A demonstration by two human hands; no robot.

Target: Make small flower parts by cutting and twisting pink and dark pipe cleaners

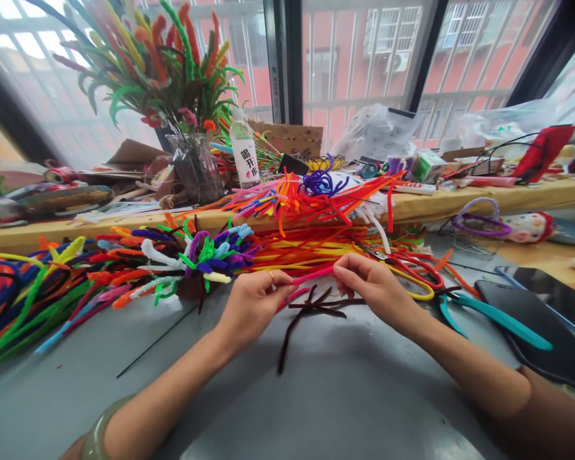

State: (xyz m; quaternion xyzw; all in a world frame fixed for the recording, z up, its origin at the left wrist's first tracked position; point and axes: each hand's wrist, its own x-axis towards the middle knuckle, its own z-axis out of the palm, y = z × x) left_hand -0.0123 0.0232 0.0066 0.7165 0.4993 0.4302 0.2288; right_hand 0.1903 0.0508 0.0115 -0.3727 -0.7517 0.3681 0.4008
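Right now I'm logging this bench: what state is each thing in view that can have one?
Pink pipe cleaner: held nearly straight
Left hand: pinching it
Right hand: pinching its other end
Dark brown pipe cleaners: crossed
Teal-handled tool: lying down, handles apart
Vase: upright, filled
Bottle: upright
Nearer phone: lying flat

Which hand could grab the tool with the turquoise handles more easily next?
Probably the right hand: the turquoise-handled tool lies on that side, near the right forearm. The left hand is farther away. Both hands pinch the pink stem, so the right would have to let go first.
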